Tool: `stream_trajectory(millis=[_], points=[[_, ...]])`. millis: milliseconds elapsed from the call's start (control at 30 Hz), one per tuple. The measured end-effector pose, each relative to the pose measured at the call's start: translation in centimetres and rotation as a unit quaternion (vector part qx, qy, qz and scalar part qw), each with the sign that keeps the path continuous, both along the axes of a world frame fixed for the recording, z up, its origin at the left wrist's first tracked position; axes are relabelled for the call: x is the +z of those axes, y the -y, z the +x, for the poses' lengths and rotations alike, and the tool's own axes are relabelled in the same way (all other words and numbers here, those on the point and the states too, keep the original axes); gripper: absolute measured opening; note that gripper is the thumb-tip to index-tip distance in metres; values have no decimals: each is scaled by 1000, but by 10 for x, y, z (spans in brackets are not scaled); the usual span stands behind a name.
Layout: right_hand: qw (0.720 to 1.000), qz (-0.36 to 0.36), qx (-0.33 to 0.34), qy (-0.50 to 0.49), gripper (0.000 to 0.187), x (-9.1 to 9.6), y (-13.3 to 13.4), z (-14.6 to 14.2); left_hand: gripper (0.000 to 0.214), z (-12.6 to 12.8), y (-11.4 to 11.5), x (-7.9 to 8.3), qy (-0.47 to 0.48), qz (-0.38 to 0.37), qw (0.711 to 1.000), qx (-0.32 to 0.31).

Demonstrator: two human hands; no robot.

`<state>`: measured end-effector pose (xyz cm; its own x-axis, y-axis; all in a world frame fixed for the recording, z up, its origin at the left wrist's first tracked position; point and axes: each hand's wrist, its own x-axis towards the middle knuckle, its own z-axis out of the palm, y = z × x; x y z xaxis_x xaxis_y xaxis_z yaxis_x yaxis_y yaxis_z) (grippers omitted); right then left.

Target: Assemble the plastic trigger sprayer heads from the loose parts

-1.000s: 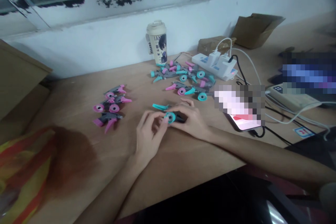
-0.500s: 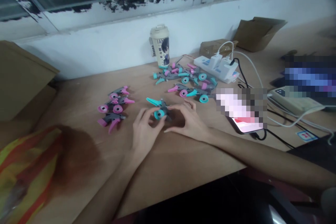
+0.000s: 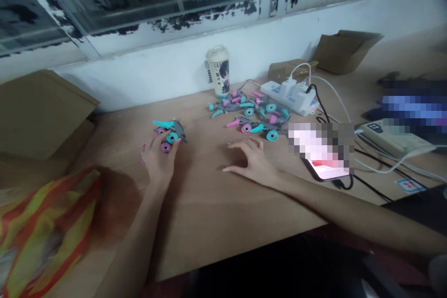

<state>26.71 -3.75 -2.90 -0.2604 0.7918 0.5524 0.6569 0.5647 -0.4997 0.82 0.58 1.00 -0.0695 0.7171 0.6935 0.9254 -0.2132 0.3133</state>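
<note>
My left hand (image 3: 159,162) is closed, thumb and fingers pinching a grey-and-turquoise clip (image 3: 172,137) with a lever and a round end. It is over the left-hand group of pink clips (image 3: 165,147), which my hand and the held clip partly hide. My right hand (image 3: 257,164) rests on the table, fingers curved and thumb apart, with nothing between them. Beyond it lie a grey-and-pink clip (image 3: 246,128) and another turquoise clip (image 3: 272,135). More pink and turquoise clips (image 3: 248,111) are heaped behind these.
A cup (image 3: 220,72) stands against the wall. Right of the heap are a white power strip (image 3: 296,95) with cables and a lit phone (image 3: 330,170). Cardboard boxes (image 3: 42,111) and a striped bag (image 3: 52,223) are at the left.
My left hand has carried the turquoise clip left, away from my right hand, to the pink clips. My right hand stays nearly where it was. The view has shifted slightly.
</note>
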Motion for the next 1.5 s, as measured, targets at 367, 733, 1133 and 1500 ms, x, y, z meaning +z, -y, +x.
stream_trajectory(millis=[367,733,1133,1500], points=[[1000,-9,-6,3,52,-3,-3,1,40,-3,1,-2,-22,-5,995,99],[998,10,22,-58,26,10,1,0,20,85,4,-11,-32,-74,984,-160],[987,53,24,-149,18,23,4,2,23,153,-58,-12,-17,-252,950,-182],[997,55,-57,10,47,12,-10,10,17,92,18,2,11,-182,963,-201]])
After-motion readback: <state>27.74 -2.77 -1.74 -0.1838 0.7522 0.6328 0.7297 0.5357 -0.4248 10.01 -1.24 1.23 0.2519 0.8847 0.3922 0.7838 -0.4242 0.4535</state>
